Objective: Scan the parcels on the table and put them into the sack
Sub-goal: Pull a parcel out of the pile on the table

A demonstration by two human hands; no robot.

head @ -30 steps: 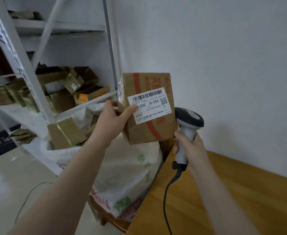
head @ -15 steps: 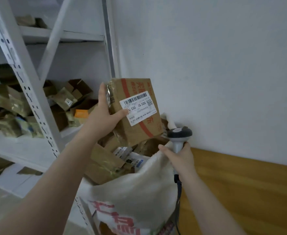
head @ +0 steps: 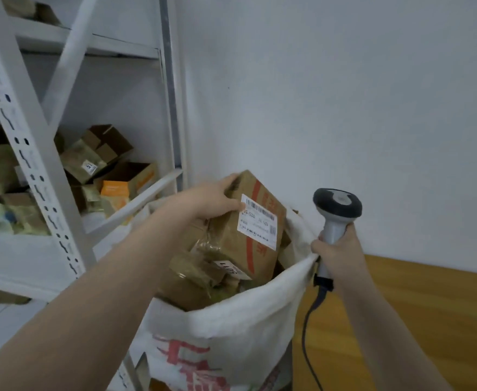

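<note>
My left hand point(head: 211, 200) grips a brown cardboard parcel point(head: 248, 244) with a red stripe and a white barcode label. The parcel sits tilted in the mouth of the white woven sack point(head: 231, 328), on top of several other brown parcels point(head: 195, 275) inside. My right hand point(head: 334, 251) holds a grey barcode scanner point(head: 336, 210) by its handle and also pinches the sack's rim, pulling it toward the table. The scanner's black cable point(head: 306, 331) hangs down beside the sack.
A wooden table point(head: 417, 314) lies at the right against a white wall. A white metal shelf rack point(head: 31, 153) at the left carries several cardboard boxes and packets point(head: 110, 176). The sack stands between rack and table.
My left hand has lowered the parcel from in front of me down into the sack's mouth. My right hand with the scanner has taken hold of the sack's rim.
</note>
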